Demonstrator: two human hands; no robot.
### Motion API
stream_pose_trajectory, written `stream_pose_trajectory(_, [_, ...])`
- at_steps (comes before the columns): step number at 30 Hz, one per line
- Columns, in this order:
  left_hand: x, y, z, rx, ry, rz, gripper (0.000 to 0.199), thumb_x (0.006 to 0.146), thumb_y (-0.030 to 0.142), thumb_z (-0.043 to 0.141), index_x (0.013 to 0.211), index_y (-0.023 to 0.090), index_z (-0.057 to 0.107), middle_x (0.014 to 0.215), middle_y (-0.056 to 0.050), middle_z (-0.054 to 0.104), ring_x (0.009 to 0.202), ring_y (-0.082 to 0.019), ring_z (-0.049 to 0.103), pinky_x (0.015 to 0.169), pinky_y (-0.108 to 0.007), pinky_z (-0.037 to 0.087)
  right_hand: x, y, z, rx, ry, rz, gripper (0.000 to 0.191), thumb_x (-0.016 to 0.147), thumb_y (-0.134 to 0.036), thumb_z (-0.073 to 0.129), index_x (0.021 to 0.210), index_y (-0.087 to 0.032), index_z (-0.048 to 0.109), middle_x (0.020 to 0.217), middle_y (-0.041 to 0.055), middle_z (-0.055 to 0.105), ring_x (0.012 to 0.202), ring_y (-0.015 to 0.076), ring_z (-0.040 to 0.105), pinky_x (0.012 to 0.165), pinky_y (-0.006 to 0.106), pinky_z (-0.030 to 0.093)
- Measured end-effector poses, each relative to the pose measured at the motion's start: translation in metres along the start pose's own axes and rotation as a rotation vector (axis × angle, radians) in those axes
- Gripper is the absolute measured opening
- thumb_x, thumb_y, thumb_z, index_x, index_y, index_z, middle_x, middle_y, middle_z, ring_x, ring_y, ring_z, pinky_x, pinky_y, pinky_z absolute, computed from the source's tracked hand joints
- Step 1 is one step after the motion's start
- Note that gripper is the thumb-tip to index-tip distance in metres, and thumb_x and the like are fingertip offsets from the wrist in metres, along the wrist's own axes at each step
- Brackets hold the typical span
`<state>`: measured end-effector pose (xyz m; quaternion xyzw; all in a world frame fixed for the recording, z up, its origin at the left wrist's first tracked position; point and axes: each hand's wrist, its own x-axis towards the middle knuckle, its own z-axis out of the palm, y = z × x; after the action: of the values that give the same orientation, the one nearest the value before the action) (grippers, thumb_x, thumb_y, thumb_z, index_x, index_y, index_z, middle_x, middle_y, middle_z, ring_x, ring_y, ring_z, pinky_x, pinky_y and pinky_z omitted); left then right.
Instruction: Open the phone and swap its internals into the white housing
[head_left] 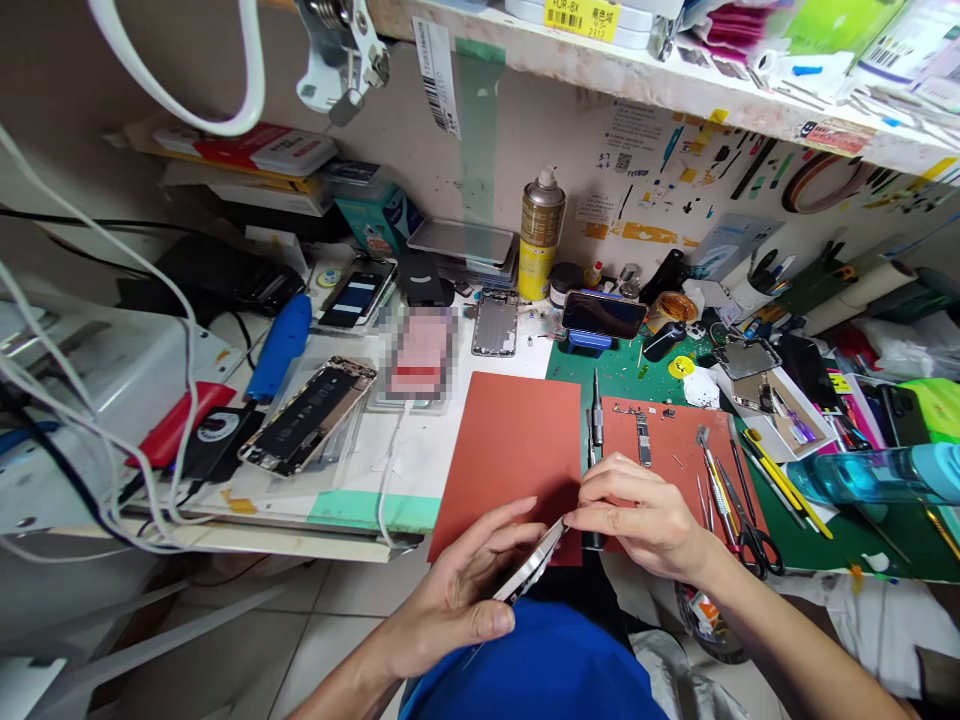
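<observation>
A thin phone (531, 566) is held tilted, edge towards me, above the front edge of the bench. My left hand (457, 590) wraps round its lower part, the thumb along the near side. At the upper end my right hand (641, 515) pinches the phone's corner with closed fingertips; whether a small part is also between them is hidden. Below the hands lie a red-brown mat (517, 450) and, to its right, a second mat (626, 410) bearing a narrow circuit board (643, 440). A black screwdriver (597, 410) lies between the mats.
Scissors (757, 545), tweezers (716, 480) and yellow-handled tools (787, 485) lie right, beside a blue bottle (870, 472). An opened phone (307, 415) and white cables (161, 400) are left. A spray can (541, 235) stands behind, under a low shelf (600, 85).
</observation>
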<state>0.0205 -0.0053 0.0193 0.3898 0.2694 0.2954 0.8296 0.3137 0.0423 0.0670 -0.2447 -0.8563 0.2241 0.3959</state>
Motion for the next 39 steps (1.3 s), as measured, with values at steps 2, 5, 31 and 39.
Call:
stream_pose_trajectory(2, [0.0,-0.001,0.0,-0.003,-0.003,0.003,0.081,0.088,0.051,0.088,0.161,0.047,0.051,0.159,-0.009,0.062,0.149,-0.037,0.056,0.131,-0.057,0.028,0.001,-0.001,-0.001,0.001,-0.007,0.006,0.034,0.109,-0.006,0.045,0.119,-0.014,0.076,0.096,0.0125,0.072,0.09,0.0212,0.065,0.08,0.039,0.055])
stream_pose_trajectory(5, [0.001,-0.001,0.0,-0.015,-0.017,0.019,0.082,0.089,0.051,0.087,0.161,0.046,0.05,0.158,-0.01,0.063,0.146,-0.036,0.059,0.128,-0.054,0.034,0.001,-0.002,-0.002,-0.004,-0.017,0.013,0.035,0.109,-0.006,0.044,0.12,-0.015,0.076,0.097,0.0124,0.073,0.09,0.0212,0.065,0.08,0.039,0.056])
stream_pose_trajectory(31, [0.029,0.021,0.001,0.038,0.546,0.334,0.086,0.09,0.044,0.086,0.165,0.035,0.046,0.15,-0.011,0.07,0.141,-0.034,0.064,0.122,-0.046,0.046,0.011,-0.035,0.1,0.396,0.215,0.883,0.112,0.081,-0.046,0.094,0.172,-0.025,0.032,0.153,0.0166,0.067,0.136,0.0341,0.069,0.119,0.058,0.057])
stream_pose_trajectory(39, [0.035,0.021,0.012,0.063,0.566,0.325,0.071,0.09,0.041,0.087,0.155,0.035,0.06,0.165,-0.009,0.057,0.15,-0.035,0.055,0.123,-0.045,0.048,0.006,-0.033,0.118,0.625,0.308,0.918,0.102,0.079,-0.027,0.087,0.167,-0.025,0.035,0.15,0.0155,0.07,0.128,0.0297,0.075,0.118,0.055,0.058])
